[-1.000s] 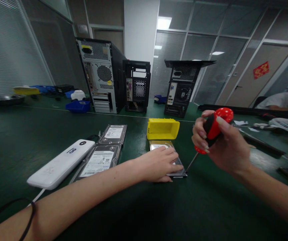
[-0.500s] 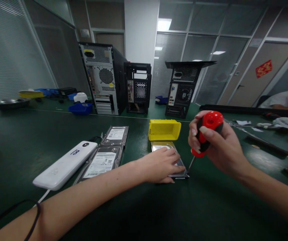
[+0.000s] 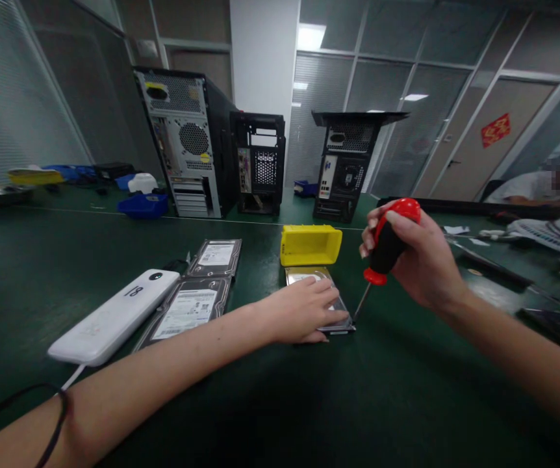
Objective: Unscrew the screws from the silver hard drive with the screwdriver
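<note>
Flat on the dark green table lies a hard drive (image 3: 304,273), partly covered by my left hand (image 3: 302,309). The fingers of that hand press on the drive's top while the thumb rests at its near edge. My right hand (image 3: 426,263) is wrapped round the handle of a red and black screwdriver (image 3: 384,250). The screwdriver leans, its tip at the near right corner of the drive; whether it sits in a screw is too small to tell. Just beyond the drive, a yellow plastic bin (image 3: 312,246) stands on its side, its opening towards me.
Two more hard drives (image 3: 219,252) lie left of my hand, beside a white power bank (image 3: 109,322) marked 18 with a cable. Computer towers (image 3: 193,140) stand at the back. A blue bin (image 3: 143,205) is near them. At the far right sits another person (image 3: 528,192).
The view has shifted, so everything sits a little further left and up. The screwdriver handle has turned in my right hand. My left hand stays on the hard drive.
</note>
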The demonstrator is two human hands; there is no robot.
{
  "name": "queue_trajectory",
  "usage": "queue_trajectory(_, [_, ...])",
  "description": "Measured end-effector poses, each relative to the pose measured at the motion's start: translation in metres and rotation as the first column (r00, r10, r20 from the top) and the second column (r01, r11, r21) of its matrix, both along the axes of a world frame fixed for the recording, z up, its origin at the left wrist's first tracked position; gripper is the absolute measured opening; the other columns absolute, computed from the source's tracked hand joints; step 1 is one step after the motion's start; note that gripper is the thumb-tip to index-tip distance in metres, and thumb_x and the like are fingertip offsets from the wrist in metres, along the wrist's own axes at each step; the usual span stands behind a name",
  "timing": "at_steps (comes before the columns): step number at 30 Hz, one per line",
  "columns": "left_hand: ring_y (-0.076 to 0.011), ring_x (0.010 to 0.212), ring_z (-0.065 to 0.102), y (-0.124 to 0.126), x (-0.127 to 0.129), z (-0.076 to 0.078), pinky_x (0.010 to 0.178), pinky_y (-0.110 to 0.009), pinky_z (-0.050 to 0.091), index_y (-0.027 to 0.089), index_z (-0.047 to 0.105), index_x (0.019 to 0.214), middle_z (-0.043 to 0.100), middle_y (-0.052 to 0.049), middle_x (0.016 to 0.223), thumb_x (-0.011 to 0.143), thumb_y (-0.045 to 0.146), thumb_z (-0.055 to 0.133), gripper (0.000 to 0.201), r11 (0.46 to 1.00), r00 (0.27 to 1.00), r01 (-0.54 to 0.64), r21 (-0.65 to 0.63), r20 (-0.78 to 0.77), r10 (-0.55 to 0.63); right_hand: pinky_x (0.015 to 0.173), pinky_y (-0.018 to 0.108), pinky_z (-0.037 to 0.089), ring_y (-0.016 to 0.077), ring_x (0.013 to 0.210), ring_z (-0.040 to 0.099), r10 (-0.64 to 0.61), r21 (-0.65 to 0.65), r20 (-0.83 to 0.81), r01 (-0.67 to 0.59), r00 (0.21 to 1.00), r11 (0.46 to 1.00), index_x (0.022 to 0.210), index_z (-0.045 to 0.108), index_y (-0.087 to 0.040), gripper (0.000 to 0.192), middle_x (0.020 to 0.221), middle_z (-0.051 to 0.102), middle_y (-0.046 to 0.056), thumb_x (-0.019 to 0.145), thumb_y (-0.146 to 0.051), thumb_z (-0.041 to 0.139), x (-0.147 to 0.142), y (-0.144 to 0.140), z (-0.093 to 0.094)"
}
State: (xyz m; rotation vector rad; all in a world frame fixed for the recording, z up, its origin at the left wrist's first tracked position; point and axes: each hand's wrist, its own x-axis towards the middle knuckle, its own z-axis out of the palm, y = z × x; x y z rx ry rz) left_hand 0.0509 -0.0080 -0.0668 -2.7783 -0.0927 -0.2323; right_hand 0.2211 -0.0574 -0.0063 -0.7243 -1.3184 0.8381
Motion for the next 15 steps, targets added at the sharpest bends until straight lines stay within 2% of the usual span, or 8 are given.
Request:
queue_trajectory(3, [-0.0245,0.098,0.05,0.0002,-0.0001,-0.0005,0.081,-0.032,0.038,0.021,0.053,0.123,0.058,-0.009,0.106,0.08,0.04,0.066,0.049,1.0,1.0,0.003,-0.007,0.001,-0.003,0.044,0.023,0.039,0.0073,0.045,0.044,0.035,0.012,0.001,-0.035,0.999,0.999,0.086,0.05,-0.025,0.016,0.067,0.05,-0.006,0.077,-0.024,0.063,-0.0012,0.0015,0.0011])
queue_trajectory(6, [-0.0242,0.098,0.051,-0.0002,-0.0007,-0.0001,0.08,-0.031,0.038,0.021,0.052,0.124,0.059,-0.009,0.107,0.081,0.04,0.065,0.049,1.0,1.0,0.003,-0.002,-0.006,-0.003,0.039,0.022,0.031,0.0061,0.039,0.035,0.064,0.015,-0.003,-0.064,0.998,0.998,0.087,0.049,-0.027,0.013,0.061,0.045,-0.007,0.08,-0.026,0.06,-0.0036,0.0003,0.0029])
queue_trajectory(8, [-0.0241,0.098,0.05,-0.0007,-0.001,0.0005,0.081,-0.032,0.038,0.021,0.052,0.125,0.058,-0.009,0.107,0.082,0.04,0.065,0.048,1.0,1.0,-0.004,-0.001,-0.01,0.004,0.041,0.024,0.032,0.0077,0.042,0.037,0.077,0.01,-0.025,-0.076,0.997,0.997,0.086,0.051,-0.026,0.009,0.063,0.045,-0.004,0.083,-0.035,0.053,-0.0039,-0.0008,0.0037])
queue_trajectory(11, [-0.0239,0.098,0.051,-0.0013,-0.0011,0.0011,0.082,-0.031,0.038,0.021,0.052,0.125,0.059,-0.009,0.108,0.082,0.04,0.064,0.048,1.0,1.0,-0.009,-0.006,-0.016,0.009,0.045,0.028,0.037,0.011,0.049,0.044,0.084,-0.018,-0.051,-0.085,0.995,0.996,0.087,0.057,-0.025,0.024,0.07,0.048,0.0,0.086,-0.043,0.042,-0.0018,-0.0014,0.0037])
queue_trajectory(15, [-0.0239,0.097,0.051,-0.0014,-0.0007,0.0016,0.08,-0.032,0.038,0.021,0.052,0.125,0.059,-0.009,0.107,0.082,0.041,0.065,0.049,1.0,1.0,-0.006,-0.001,-0.019,0.006,0.053,0.028,0.046,0.0117,0.06,0.051,0.016,-0.025,-0.054,-0.017,0.998,1.0,0.088,0.061,-0.024,0.02,0.082,0.052,0.001,0.083,-0.041,0.052,0.002,0.0011,0.0018])
